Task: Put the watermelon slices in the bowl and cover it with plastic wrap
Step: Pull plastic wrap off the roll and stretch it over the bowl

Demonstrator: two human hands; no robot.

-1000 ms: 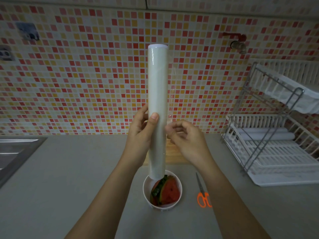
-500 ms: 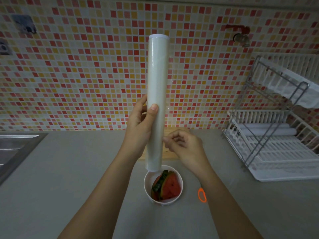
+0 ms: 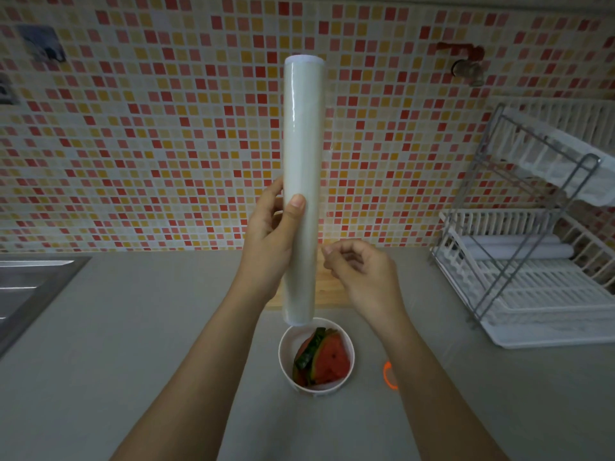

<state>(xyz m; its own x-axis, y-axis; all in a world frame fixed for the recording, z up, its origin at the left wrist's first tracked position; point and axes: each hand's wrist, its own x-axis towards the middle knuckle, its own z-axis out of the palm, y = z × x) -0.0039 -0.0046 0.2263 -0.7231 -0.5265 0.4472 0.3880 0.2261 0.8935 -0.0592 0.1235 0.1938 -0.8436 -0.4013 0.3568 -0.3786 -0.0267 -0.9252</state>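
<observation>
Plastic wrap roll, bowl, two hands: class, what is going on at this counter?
A person holds the plastic wrap roll upright in the left hand, above the white bowl. The right hand pinches at the roll's edge, apparently at the loose film. The watermelon slices sit in the bowl, which is not yet covered.

Countertop (image 3: 139, 327): bare grey surface at lower left and lower right of frame, open to passage. Obstacles: sink (image 3: 30, 287) at left edge; dish rack (image 3: 532, 261) at right; bowl (image 3: 316, 356) at lower centre, under the upright roll (image 3: 303, 181); cutting board (image 3: 327, 291) behind; orange scissors handle (image 3: 388, 375) just right of bowl.
</observation>
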